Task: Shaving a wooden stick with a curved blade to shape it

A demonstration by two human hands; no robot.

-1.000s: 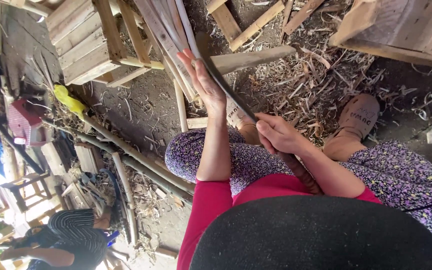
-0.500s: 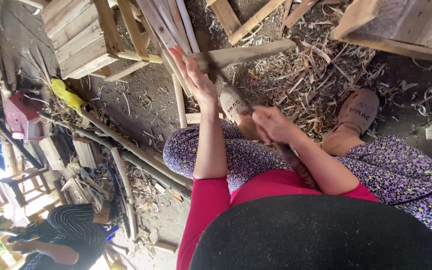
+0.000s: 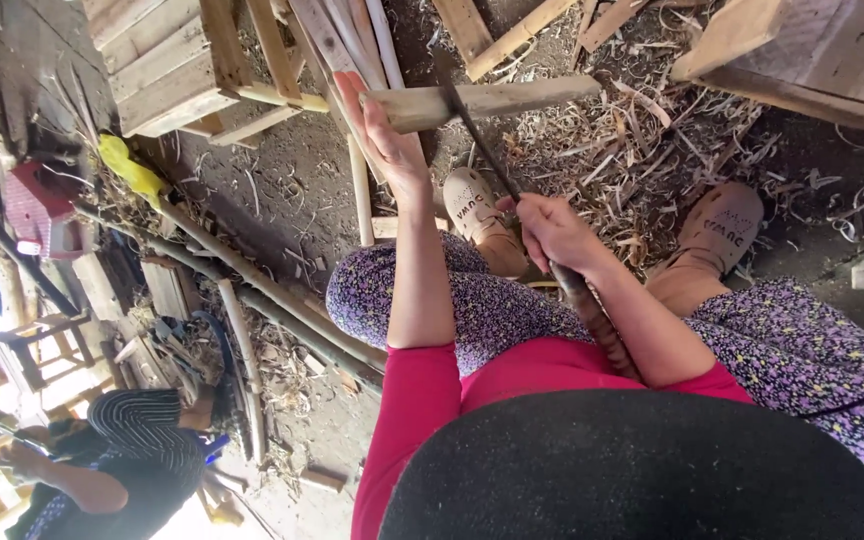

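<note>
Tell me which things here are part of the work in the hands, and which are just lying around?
In use:
- left hand steadying a pale wooden stick
- right hand gripping a long dark blade set against that stick
- wood shavings under the stick

Lying about:
- wooden crate
- yellow object
- long poles on the ground
- small red house-shaped box
- another person seated nearby

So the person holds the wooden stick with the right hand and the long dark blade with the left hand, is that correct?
Not quite: the hands are swapped. In the head view, the left hand holds the wooden stick, and the right hand grips the long dark blade, whose tip rests on the stick.
</note>
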